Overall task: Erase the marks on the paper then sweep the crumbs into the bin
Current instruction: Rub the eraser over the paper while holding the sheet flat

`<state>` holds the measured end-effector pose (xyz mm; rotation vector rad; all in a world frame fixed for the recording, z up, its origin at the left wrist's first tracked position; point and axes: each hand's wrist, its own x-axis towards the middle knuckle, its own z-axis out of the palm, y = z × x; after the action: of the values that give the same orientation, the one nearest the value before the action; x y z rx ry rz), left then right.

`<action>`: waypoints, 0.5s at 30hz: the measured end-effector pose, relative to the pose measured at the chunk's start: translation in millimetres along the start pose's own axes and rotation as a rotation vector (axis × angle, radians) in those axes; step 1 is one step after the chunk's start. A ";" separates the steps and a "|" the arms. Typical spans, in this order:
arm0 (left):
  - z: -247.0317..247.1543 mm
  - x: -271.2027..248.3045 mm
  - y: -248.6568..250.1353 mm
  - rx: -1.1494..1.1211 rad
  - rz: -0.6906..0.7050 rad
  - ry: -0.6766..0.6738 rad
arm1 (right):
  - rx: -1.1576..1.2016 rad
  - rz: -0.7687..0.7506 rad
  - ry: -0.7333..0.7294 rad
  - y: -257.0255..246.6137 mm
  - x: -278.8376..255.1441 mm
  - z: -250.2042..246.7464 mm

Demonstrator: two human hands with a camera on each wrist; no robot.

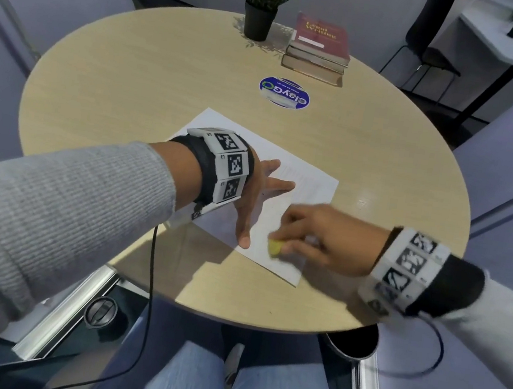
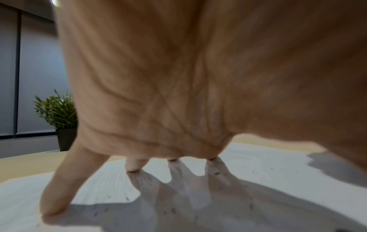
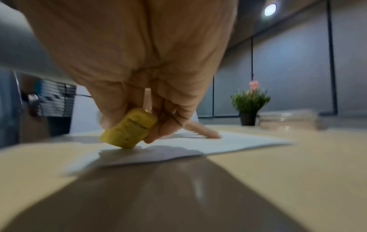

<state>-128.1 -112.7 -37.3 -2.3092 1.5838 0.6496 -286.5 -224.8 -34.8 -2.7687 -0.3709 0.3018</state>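
1. Head view: the left hand [image 1: 256,194] lies spread flat on the paper [image 1: 309,182], fingers straight, pinning it to the tabletop [image 1: 133,78]. The right hand [image 1: 319,232] pinches a yellow eraser [image 1: 274,248] and presses it on the paper's near edge; that hand is blurred, which suggests rubbing is under way. Judged from this, the task is in its first stage: erasing is not finished, and sweeping has not begun. The bin [image 1: 353,343] stands on the floor just under the tabletop's near right rim, well placed for the sweep. A plant [image 1: 262,0], books [image 1: 318,48] and a round sticker [image 1: 284,92] sit at the far side, well apart from the paper and not in the way. The wrist cables hang near the tabletop's near edge.

2. Left wrist view: the fingertips [image 2: 53,202] touch the paper [image 2: 268,169]. Small dark specks, probably crumbs, lie scattered on it, so there is sweeping to do. Faint lines on the sheet are too blurred to read as marks.

3. Right wrist view: thumb and fingers clamp the eraser [image 3: 129,128], its lower corner touching the paper [image 3: 238,144] near the edge. The left hand's finger [image 3: 204,133] rests just beyond it.
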 end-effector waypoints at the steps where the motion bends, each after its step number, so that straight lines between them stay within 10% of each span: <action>1: 0.9 -0.9 0.1 -0.008 0.002 0.015 | 0.008 -0.037 -0.045 -7.6 -2.3 5.1; 15: -14.2 -9.2 24.3 0.234 -0.006 -0.136 | -0.087 0.218 0.059 38.3 0.2 -13.8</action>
<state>-150.4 -120.7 -19.7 -2.0554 1.5042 0.5730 -274.6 -263.8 -35.5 -2.8998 -0.0687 0.2602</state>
